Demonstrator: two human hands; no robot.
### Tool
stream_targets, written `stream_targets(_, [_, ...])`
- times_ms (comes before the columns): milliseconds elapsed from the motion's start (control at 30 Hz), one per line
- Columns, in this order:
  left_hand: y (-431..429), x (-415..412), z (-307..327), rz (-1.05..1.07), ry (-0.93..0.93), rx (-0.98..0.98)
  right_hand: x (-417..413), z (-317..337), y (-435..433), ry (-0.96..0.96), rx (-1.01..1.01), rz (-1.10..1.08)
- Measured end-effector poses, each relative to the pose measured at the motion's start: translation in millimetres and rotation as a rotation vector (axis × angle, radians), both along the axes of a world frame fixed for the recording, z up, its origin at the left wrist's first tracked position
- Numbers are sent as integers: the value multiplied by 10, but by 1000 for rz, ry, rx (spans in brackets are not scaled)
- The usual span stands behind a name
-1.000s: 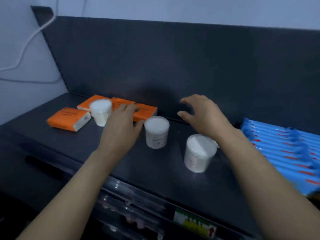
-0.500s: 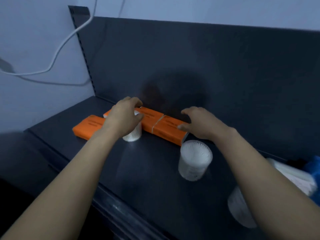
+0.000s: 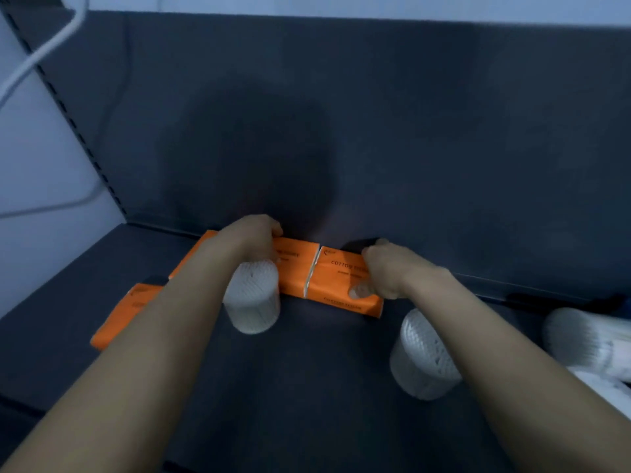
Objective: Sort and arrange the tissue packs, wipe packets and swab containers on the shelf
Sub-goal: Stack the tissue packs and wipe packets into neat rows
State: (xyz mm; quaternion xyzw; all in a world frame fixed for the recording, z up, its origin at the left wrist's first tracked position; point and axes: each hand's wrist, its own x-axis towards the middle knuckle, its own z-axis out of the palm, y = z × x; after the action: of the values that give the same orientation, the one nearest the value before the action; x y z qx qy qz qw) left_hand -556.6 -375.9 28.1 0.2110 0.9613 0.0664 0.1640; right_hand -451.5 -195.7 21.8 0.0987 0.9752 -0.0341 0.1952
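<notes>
ok, we grip two packs end to end at the back of the shelf (image 3: 307, 387): left hand (image 3: 251, 238) curls over left pack (image 3: 297, 269), right hand (image 3: 386, 268) pinches right pack (image 3: 336, 281), thumb on top. we'd slide both flush w/ the back wall (image 3: 409, 148), slowly, so we don't tip the swab tub (image 3: 252, 302) just in front of left pack.

Matt dark shelf (image 3: 307, 387), glossy orange film tissue packs (image 3: 338, 285), clear plastic swab containers (image 3: 252, 302)
</notes>
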Motion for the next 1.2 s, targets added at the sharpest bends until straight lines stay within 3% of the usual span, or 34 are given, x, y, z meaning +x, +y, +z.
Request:
stream_targets(267, [-1,-113,-36,-72,-97,-224,-38,14,-41,-172,109,-107])
stream_targets(400, [-34,-86,-73,-98,-81,-265,8,1,-9,-148,9,-111])
stream_targets(533, [-96,-46,-53,-87,-152,-145,67,13,34,-115,-114,-127])
stream_targets(700, [-150,-24,-30,-74,-87,-4,114,69,101,7,-247,-109])
stream_targets(1000, [-51,338,660,-79,147,349,511,594,419,556,-421,-214])
stream_targets(1200, [557,964,1001,-155,217,647,1329,936,951,760,-428,-330])
